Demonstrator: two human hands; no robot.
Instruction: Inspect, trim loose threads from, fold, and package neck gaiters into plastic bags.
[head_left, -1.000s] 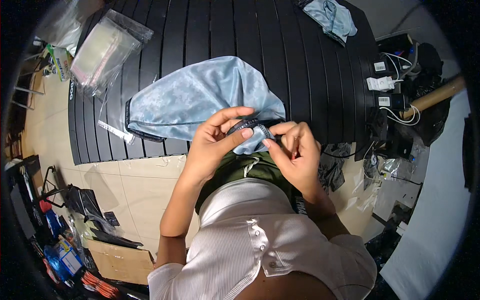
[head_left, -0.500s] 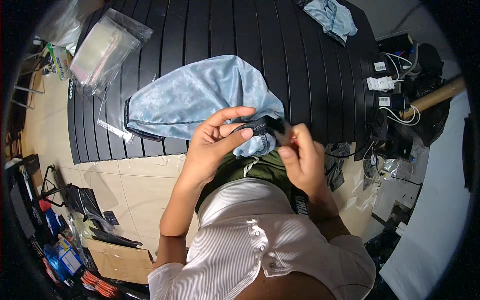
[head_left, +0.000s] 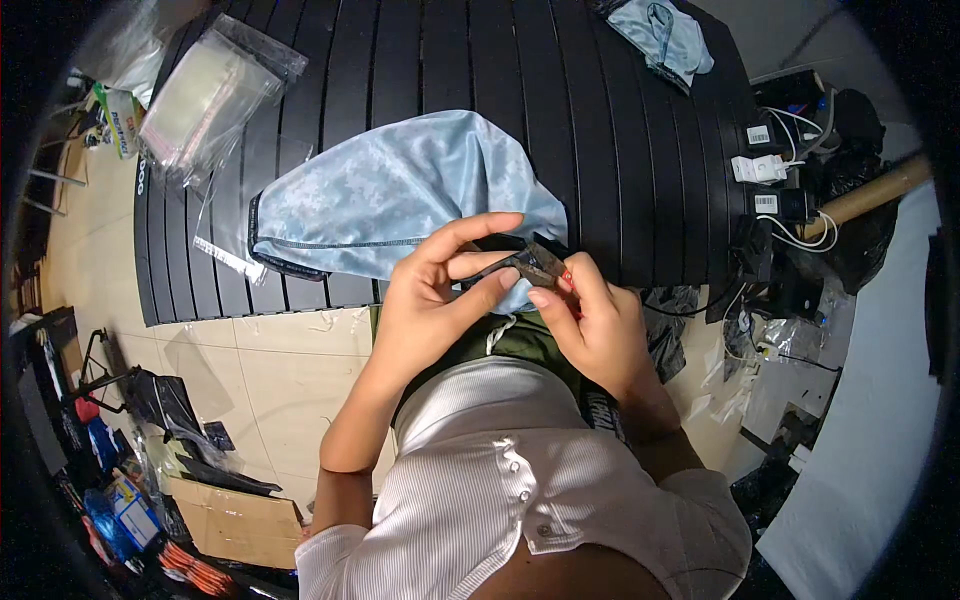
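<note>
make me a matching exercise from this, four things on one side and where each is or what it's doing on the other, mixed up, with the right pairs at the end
Column one
1. left hand
2. clear plastic bags
3. cardboard sheet
4. white plug

Column two
A. lower left of the picture
B. right side of the picture
C. holding the blue patterned cloth
D. upper left, on the black table

Right pairs: 1-C, 2-D, 3-A, 4-B
</note>
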